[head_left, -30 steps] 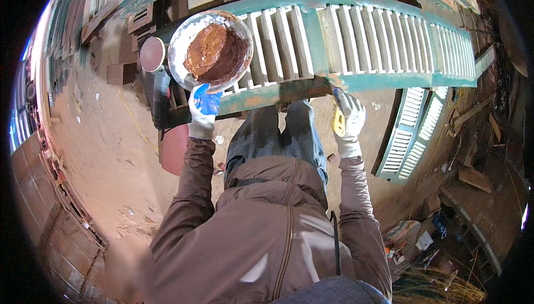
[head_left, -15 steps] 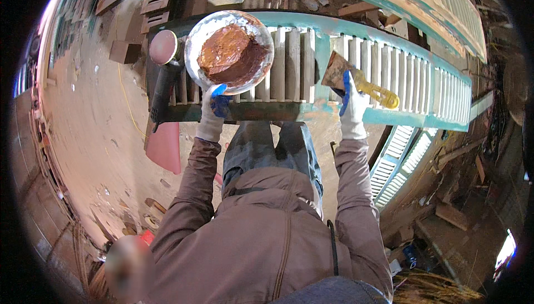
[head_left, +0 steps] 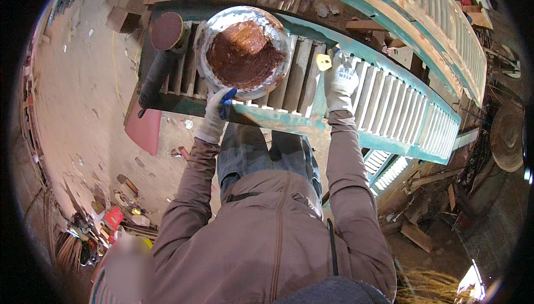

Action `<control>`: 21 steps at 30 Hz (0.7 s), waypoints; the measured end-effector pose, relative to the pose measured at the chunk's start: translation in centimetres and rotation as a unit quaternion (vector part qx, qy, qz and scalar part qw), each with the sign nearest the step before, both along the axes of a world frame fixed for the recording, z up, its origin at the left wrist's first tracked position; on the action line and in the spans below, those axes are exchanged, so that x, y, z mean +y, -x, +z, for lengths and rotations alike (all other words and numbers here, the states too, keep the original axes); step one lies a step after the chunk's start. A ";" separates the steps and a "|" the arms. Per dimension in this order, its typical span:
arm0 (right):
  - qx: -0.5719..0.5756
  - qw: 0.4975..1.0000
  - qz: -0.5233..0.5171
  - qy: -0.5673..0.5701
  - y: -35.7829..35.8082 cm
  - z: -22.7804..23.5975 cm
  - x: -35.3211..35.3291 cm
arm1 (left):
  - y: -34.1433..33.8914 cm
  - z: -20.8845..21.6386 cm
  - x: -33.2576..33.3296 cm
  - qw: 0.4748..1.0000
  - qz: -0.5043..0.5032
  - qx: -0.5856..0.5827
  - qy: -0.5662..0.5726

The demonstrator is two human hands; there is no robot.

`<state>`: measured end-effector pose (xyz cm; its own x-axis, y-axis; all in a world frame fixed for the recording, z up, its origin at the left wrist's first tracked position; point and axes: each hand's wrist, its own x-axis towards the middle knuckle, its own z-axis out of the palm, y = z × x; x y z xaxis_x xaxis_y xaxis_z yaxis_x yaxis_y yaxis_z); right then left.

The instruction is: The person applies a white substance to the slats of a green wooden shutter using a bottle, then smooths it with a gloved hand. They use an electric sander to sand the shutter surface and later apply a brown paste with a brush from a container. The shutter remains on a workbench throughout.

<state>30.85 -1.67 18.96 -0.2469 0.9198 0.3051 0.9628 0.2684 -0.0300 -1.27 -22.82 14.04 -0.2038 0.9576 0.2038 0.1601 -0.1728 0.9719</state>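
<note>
My left hand point(head_left: 213, 116), in a white glove with blue grip, is closed on the near rim of a round white bowl point(head_left: 218, 26). Reddish-brown putty point(head_left: 236, 62) fills the bowl, with a lump at its far side. My right hand point(head_left: 341, 84), gloved back upward, is closed round a putty knife point(head_left: 323, 62); only the yellow handle end shows and the blade is hidden. It is over the teal frame of a louvred shutter point(head_left: 302, 76), at the far edge of the frame's cross rail. The bowl is above the shutter's left slats.
A black power sander point(head_left: 158, 73) with a round disc lies across the shutter's left end. Another louvred shutter point(head_left: 428, 43) stands beyond it. A pink panel point(head_left: 146, 129) is on the floor at left, near a wooden block point(head_left: 123, 20). Scraps and tools point(head_left: 114, 218) litter the lower left.
My right hand has turned over and moved left and away from me; the knife's blade has gone from sight. The bowl has shifted right, and its putty has a different shape. The view has turned slightly.
</note>
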 end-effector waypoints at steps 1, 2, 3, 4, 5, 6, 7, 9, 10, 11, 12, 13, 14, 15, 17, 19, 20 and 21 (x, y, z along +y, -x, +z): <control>-0.027 0.999 0.022 -0.012 0.6 0.1 -0.7 | 0.0 0.3 -0.2 0.998 -0.004 0.061 0.007; -0.054 0.997 0.043 -0.023 1.0 0.3 -1.2 | -0.3 0.5 -0.3 0.999 0.008 0.043 0.011; -0.045 0.998 0.050 -0.005 1.3 0.6 -1.2 | -0.6 1.5 -0.3 0.999 0.019 0.027 0.016; -0.038 0.997 0.055 0.023 1.2 1.0 -1.6 | -1.0 1.8 -0.4 0.999 0.028 0.010 0.020; -0.030 0.996 0.060 0.051 0.9 1.5 -2.3 | -0.9 1.0 -0.8 0.999 0.026 -0.018 0.043; -0.028 0.995 0.056 0.073 0.2 2.4 -2.9 | -0.6 0.2 -0.5 0.998 0.004 -0.030 0.050; -0.036 0.995 0.049 0.078 0.4 2.2 -3.0 | 0.2 -0.3 -0.6 0.998 -0.004 -0.034 0.061; 0.024 0.992 0.108 0.055 -0.3 2.4 -3.2 | 0.3 -0.6 -0.6 0.997 -0.016 -0.074 0.029; 0.054 0.989 0.134 0.042 -0.7 2.8 -3.4 | 0.2 -0.7 -0.5 0.998 -0.010 -0.052 0.034; 0.046 0.988 0.139 0.048 -1.3 3.3 -3.8 | 0.1 -0.8 -0.7 0.999 -0.003 -0.030 0.040; 0.084 0.987 0.125 0.058 -1.8 3.9 -4.0 | 0.3 -1.1 -0.7 0.999 0.005 -0.006 0.043; 0.122 0.984 0.113 0.068 -2.4 4.4 -4.0 | 0.6 -1.5 -0.6 0.999 -0.002 -0.009 0.041; 0.159 0.979 0.102 0.078 -2.9 4.7 -3.7 | 0.9 -1.8 -0.5 0.999 -0.006 -0.013 0.039; 0.116 0.988 0.097 0.039 -3.7 5.0 -3.0 | 1.0 -2.0 -0.6 0.999 -0.008 -0.016 0.039; 0.056 0.990 0.131 -0.001 -5.4 5.2 0.1 | 0.1 -0.2 -0.2 0.998 0.011 0.057 0.001; -0.037 0.981 0.185 -0.046 -5.9 6.3 3.2 | 0.0 0.7 -0.5 0.997 0.006 0.061 -0.048; -0.103 0.968 0.217 -0.070 -6.1 6.7 4.7 | 0.1 0.7 -0.9 0.997 0.017 0.065 -0.031; -0.068 0.951 0.291 -0.072 -8.1 5.7 7.2 | -0.1 0.6 -0.7 0.998 0.020 0.064 -0.020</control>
